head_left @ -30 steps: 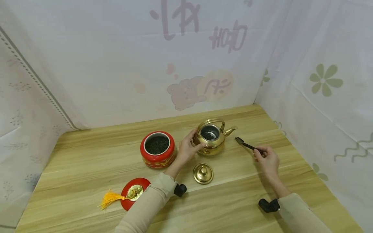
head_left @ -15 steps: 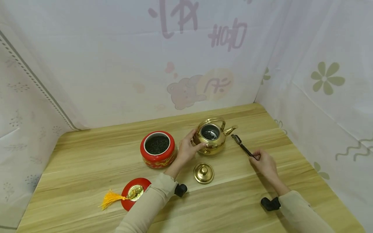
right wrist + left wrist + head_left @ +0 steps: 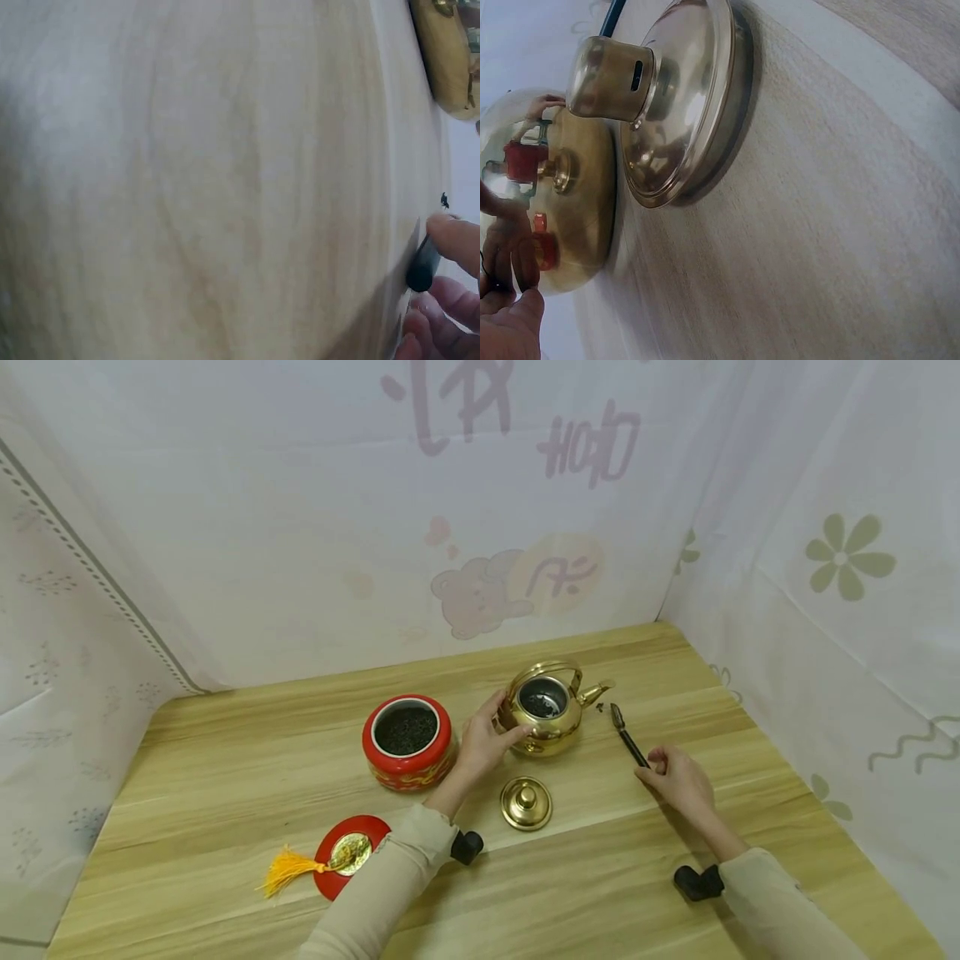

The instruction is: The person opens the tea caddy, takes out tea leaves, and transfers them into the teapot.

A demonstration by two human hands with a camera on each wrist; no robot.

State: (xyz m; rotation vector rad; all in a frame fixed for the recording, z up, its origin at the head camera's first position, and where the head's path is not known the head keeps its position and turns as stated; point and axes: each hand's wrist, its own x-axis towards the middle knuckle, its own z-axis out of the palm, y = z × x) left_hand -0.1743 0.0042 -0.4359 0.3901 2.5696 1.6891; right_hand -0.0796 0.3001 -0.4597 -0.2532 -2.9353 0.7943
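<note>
My left hand (image 3: 483,742) holds the side of a gold teapot (image 3: 553,733), thumb in front and fingers behind. The pot is uncovered, with dark tea leaves inside. Between the right hand's (image 3: 681,783) thumb and fingers is the handle of a slim dark tea scoop (image 3: 632,745); its rounded handle end shows in the right wrist view. The scoop's head lies low over the table, just right of a small clump of tea leaves (image 3: 599,707) below the spout. In front of the pot lies its gold lid (image 3: 526,803), knob up.
Left of the teapot stands an uncovered red tea jar (image 3: 408,768), filled with dark leaves. Its red lid (image 3: 330,883) with a yellow tassel (image 3: 287,870) lies nearer me, partly behind my left sleeve. Printed cloth walls (image 3: 300,568) border the wooden table (image 3: 225,760) behind and at both sides.
The scoop's head first swung left over the spot below the spout, then shifted back right, leaving the tea-leaf clump visible. My right hand moved slightly nearer me; the left hand and teapot stayed.
</note>
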